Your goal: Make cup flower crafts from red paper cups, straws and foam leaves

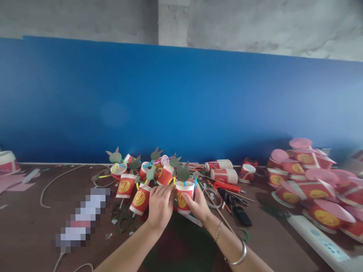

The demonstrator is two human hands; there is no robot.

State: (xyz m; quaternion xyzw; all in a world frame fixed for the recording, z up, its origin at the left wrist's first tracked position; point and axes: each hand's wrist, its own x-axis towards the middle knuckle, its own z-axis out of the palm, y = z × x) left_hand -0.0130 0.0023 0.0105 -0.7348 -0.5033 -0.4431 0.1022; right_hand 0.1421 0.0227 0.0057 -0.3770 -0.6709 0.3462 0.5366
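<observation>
Between my hands is a red-and-white paper cup [181, 198] with a yellow round emblem. A dark green eared paper head [183, 173] rises from its rim, with coloured strips and small paper discs at the sides. My right hand [199, 206] grips the cup from the right, its thumb across the front. My left hand [161, 204] presses against the cup's left side with fingers together and bent; its thumb is hidden. Just left and behind stand similar cup figures, among them a tilted cup [141, 199] and an upright cup [125, 186].
Stacked paper cups [224, 175] lie behind on the right, near an orange-handled tool [227, 186] and black keys [241, 213]. Pink-topped cups [326, 215] pile up at far right beside a white power strip [320, 240]. A blue panel [181, 102] backs the brown table [25, 234].
</observation>
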